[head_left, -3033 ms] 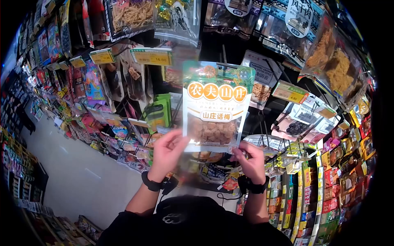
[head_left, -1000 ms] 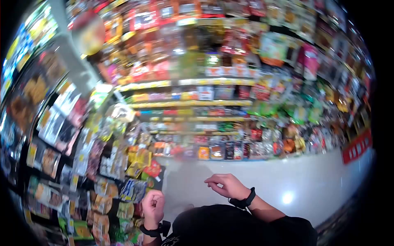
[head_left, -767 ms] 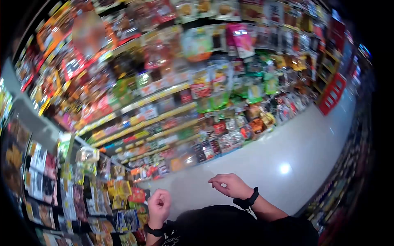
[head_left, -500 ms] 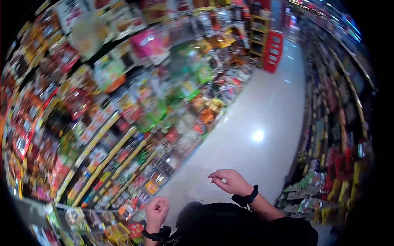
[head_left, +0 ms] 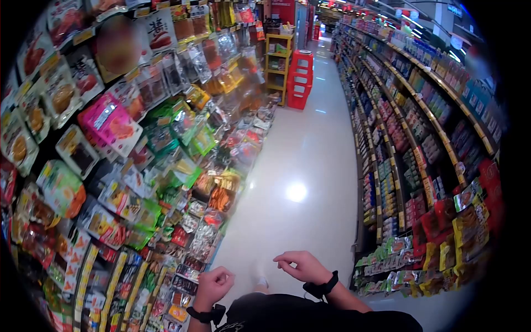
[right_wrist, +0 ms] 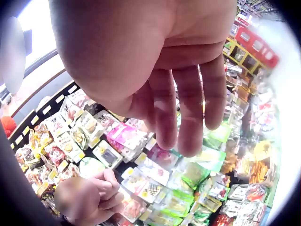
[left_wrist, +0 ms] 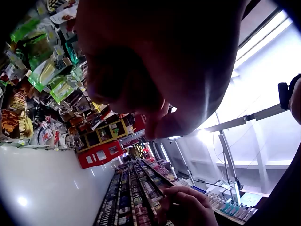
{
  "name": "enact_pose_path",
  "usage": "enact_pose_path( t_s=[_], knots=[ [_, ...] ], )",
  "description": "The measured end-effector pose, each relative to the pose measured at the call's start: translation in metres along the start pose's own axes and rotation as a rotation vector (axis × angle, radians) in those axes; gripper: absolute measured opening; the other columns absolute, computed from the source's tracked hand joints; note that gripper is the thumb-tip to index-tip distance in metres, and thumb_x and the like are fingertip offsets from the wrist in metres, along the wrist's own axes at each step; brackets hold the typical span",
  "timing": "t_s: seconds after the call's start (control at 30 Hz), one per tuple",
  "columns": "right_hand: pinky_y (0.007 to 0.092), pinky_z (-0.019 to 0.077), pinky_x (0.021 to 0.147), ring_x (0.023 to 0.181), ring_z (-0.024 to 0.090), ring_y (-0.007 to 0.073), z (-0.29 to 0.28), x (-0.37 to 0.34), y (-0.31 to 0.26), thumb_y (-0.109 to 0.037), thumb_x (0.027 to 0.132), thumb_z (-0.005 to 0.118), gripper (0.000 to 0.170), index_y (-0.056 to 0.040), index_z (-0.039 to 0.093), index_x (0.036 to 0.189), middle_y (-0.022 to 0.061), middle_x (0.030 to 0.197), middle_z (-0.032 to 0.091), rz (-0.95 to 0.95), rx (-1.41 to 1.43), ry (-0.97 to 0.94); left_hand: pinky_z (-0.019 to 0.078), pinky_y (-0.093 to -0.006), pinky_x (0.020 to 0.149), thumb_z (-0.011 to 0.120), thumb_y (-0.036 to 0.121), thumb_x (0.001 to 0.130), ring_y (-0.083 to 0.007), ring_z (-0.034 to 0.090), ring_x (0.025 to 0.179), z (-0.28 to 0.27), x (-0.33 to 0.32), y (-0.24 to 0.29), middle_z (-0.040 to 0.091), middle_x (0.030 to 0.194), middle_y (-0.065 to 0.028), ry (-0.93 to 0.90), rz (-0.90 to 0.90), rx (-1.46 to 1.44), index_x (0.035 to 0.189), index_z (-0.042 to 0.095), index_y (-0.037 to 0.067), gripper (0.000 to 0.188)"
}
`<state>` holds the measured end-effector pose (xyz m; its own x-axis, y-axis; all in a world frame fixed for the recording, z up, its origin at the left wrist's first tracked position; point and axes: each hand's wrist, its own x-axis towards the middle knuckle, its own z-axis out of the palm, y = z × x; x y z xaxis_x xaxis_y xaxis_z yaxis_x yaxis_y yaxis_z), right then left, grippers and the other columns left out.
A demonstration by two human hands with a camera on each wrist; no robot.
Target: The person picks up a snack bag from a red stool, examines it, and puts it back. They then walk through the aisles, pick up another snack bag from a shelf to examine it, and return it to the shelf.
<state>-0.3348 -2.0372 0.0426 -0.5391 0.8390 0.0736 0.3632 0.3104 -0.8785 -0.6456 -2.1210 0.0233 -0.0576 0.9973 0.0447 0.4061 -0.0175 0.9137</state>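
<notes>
Shop shelves [head_left: 84,285] full of bags [head_left: 113,124] stand on the left, next to a shiny floor [head_left: 301,149]. Left grip [head_left: 214,283] is loosely curled with nothing in it; right grip [head_left: 303,266] has its fingers loose and nothing in it too. Low on the near left is an orange pack [head_left: 178,313]. It looks light, bendy and a bit slippery, so pinching its edge should work best

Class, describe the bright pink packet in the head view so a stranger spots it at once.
Start at the shiny aisle floor and look left to the wall of hanging packets. In its upper part, left of the green bags, hangs the bright pink packet. Vivid pink sets it apart from the pale pouches on its left.
</notes>
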Motion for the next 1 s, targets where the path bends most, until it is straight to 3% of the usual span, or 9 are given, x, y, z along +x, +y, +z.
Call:
enact_pose_path(
  t_s=[0.17, 0.23, 0.53, 0.67, 0.73, 1.0],
  knots=[
    [0.0371, 0.0594, 0.078, 0.085, 0.074, 0.0315, -0.042, 0.055, 0.003, -0.01, 0.098, 0.068, 0.018, -0.0054, 0.076, 0.113, 0.0146, 0.099, 0.077, 0.035, -0.057, 0.085, 0.029, -0.0265, 0.051, 0.078, 0.006, 0.087, -0.004, 0.035, 0.054, -0.003, 0.099, -0.01, 0.036, 0.056, 0.0058, -0.046, 0.051, -0.095, 0.083, 0.07, 0.003, 0.01],
    [0.0338, 0.0592, 0.073, 0.085, 0.076, 0.0221, -0.053, 0.066, 0.009, -0.008, 0.101, 0.066, 0.02, -0.0069, 0.075, 0.118, 0.0084, 0.094, 0.078, 0.008, -0.114, 0.124, 0.0288, -0.0262, 0.052, 0.078, 0.006, 0.088, -0.0039, 0.035, 0.053, -0.003, 0.133, -0.012, 0.037, 0.056, 0.006, -0.082, 0.045, -0.124, 0.083, 0.071, 0.003, 0.009],
    [0.0306, 0.0599, 0.068, 0.078, 0.075, 0.0173, -0.092, 0.072, 0.022, -0.008, 0.104, 0.063, 0.019, -0.0047, 0.074, 0.119, 0.0083, 0.093, 0.077, 0.126, -0.108, 0.339, 0.0314, -0.0265, 0.052, 0.077, 0.009, 0.09, -0.0047, 0.038, 0.054, 0.034, 0.244, 0.002, 0.039, 0.057, 0.0051, -0.268, 0.13, -0.094, 0.09, 0.072, 0.004, 0.007],
    [0.03, 0.0599, 0.068, 0.078, 0.075, 0.0168, -0.107, 0.083, 0.04, -0.008, 0.104, 0.063, 0.019, -0.0047, 0.074, 0.12, 0.0083, 0.093, 0.077, 0.185, -0.061, 0.384, 0.0325, -0.028, 0.052, 0.076, 0.012, 0.092, -0.0068, 0.038, 0.053, 0.053, 0.276, 0.006, 0.039, 0.057, 0.0028, -0.352, 0.152, -0.083, 0.093, 0.072, 0.004, 0.009],
    [0.0343, 0.0587, 0.074, 0.081, 0.074, 0.0255, -0.116, 0.092, 0.052, -0.009, 0.1, 0.067, 0.018, -0.003, 0.075, 0.115, 0.0138, 0.096, 0.077, 0.251, 0.0, 0.407, 0.0324, -0.0283, 0.052, 0.077, 0.012, 0.091, -0.007, 0.038, 0.053, 0.062, 0.291, 0.011, 0.039, 0.057, 0.0027, -0.365, 0.141, -0.076, 0.093, 0.072, 0.005, 0.009],
    [0.0338, 0.0588, 0.075, 0.08, 0.074, 0.0248, -0.177, 0.179, 0.107, -0.009, 0.1, 0.067, 0.018, -0.0033, 0.076, 0.114, 0.0133, 0.095, 0.077, 0.13, 0.034, 0.39, 0.0323, -0.0288, 0.052, 0.078, 0.013, 0.091, -0.0075, 0.039, 0.054, 0.081, 0.371, 0.026, 0.041, 0.057, 0.0013, -0.326, 0.13, 0.03, 0.094, 0.074, 0.006, 0.008]
  ],
)
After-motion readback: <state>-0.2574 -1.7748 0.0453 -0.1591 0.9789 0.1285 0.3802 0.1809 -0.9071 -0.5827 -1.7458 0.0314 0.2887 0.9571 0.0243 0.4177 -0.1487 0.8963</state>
